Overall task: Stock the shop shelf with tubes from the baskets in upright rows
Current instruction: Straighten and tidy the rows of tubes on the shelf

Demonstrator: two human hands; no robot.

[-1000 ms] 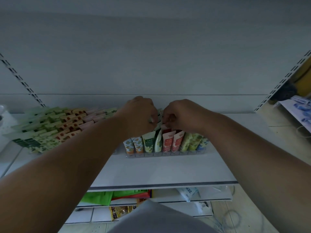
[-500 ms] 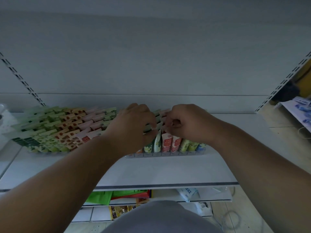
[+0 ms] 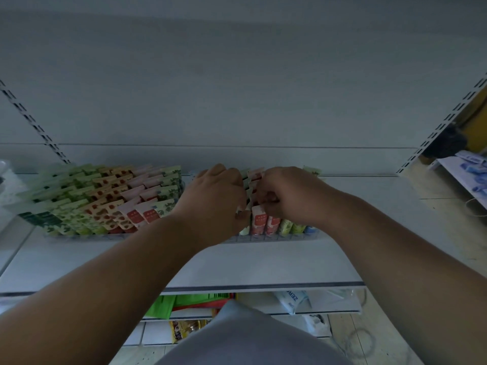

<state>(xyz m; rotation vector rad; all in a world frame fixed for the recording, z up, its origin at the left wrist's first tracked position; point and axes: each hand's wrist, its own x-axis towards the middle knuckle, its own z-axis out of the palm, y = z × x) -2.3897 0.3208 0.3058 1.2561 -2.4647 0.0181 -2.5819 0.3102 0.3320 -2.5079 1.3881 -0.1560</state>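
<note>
- While both arms reach in over the white shelf (image 3: pixel 263 262), the left hand (image 3: pixel 213 204) and right hand (image 3: pixel 287 196) sit close together over the middle rows of tubes (image 3: pixel 257 222), which stand upright in a clear tray (image 3: pixel 297 237) near the back of the shelf.
- Left hand's fingers are curled down into the tube tops, looks like it's gripping a few of them, though the back of the hand hides exactly which.
- Right hand is curled too, fingertips pinching the crimped top of a red-and-white tube in the same row.
- Off to the left there's a fuller block of tubes (image 3: pixel 105 201), green, orange and pink ones, all leaning back in tidy rows.
- Lower shelf (image 3: pixel 329 301) underneath has green packets (image 3: pixel 163 306) and a white bag (image 3: pixel 292 299) on it.
</note>
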